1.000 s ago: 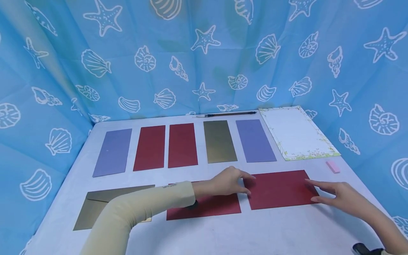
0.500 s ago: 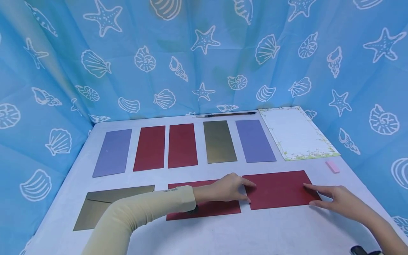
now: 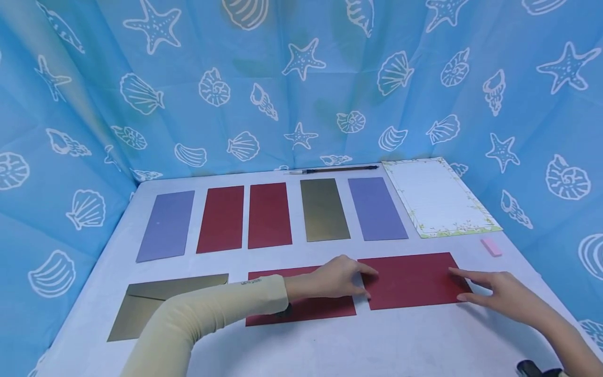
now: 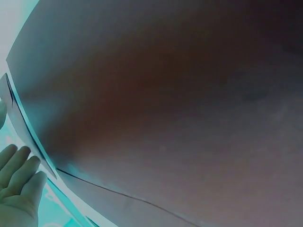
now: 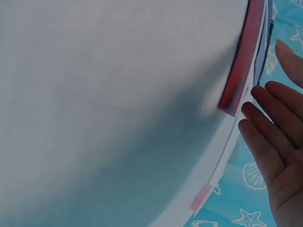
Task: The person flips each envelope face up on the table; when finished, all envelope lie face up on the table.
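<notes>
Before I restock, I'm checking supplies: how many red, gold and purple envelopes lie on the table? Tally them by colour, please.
Red envelopes: 4
Gold envelopes: 2
Purple envelopes: 2
Total: 8

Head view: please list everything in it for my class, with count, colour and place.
Red envelopes: 4, red, two in the back row, two in the front row
Purple envelopes: 2, purple, at either end of the back row
Gold envelopes: 2, gold, one back row, one front left
Bordered sheet: 1, white with green edging, back right
Brush-like pen: 1, dark with pale tip, back edge
Small block: 1, pink, right
Table: 1, white, beneath everything
Curtain: blue with white sea motifs, behind and around
Sleeve: 1, cream, left arm
Left hand, right hand: 2, bare, at the front-right red envelope's ends
</notes>
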`<action>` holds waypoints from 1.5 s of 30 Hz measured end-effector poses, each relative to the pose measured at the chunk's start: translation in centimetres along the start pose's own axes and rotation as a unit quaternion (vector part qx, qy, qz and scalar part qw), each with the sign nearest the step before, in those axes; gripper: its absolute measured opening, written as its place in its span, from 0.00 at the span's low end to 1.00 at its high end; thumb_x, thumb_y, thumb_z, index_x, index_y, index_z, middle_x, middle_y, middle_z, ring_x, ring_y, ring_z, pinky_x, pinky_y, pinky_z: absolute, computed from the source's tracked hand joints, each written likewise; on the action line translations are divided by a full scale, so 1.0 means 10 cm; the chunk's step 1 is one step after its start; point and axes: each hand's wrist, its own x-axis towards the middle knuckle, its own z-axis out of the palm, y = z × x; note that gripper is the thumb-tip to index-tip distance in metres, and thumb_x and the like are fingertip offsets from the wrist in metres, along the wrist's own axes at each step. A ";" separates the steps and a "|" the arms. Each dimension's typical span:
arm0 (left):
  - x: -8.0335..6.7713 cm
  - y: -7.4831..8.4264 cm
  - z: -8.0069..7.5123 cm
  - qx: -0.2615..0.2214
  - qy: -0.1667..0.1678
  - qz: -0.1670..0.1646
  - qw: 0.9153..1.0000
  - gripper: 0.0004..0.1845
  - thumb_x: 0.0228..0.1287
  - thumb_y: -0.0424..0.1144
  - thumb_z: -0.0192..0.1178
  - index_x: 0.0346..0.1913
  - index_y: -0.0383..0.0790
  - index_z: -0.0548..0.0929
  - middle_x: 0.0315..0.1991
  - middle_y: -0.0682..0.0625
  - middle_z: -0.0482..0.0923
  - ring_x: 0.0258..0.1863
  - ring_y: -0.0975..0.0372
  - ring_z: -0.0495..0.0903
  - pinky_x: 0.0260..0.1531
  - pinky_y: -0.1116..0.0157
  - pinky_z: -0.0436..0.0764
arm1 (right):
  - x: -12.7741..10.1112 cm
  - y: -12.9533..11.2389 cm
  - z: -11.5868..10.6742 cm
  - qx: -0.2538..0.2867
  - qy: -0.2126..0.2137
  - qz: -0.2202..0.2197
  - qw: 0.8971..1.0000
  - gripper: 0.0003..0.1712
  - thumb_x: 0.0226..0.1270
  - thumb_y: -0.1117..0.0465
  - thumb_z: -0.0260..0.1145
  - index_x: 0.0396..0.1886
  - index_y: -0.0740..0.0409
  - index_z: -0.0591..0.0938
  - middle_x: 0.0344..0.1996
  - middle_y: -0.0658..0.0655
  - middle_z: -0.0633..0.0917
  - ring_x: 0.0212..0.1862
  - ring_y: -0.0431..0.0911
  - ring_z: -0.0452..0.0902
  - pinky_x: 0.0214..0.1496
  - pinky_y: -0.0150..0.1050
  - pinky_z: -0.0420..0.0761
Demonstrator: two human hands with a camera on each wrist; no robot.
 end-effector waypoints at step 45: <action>0.40 -0.39 -0.27 -0.029 0.082 -0.057 0.995 0.31 0.58 0.46 0.70 0.63 0.39 0.76 0.56 0.48 0.80 0.58 0.64 0.75 0.53 0.72 0.74 | 0.96 -0.23 -0.23 0.010 0.043 -0.047 0.998 0.36 0.62 0.50 0.70 0.66 0.60 0.73 0.55 0.68 0.80 0.55 0.67 0.75 0.47 0.56 0.80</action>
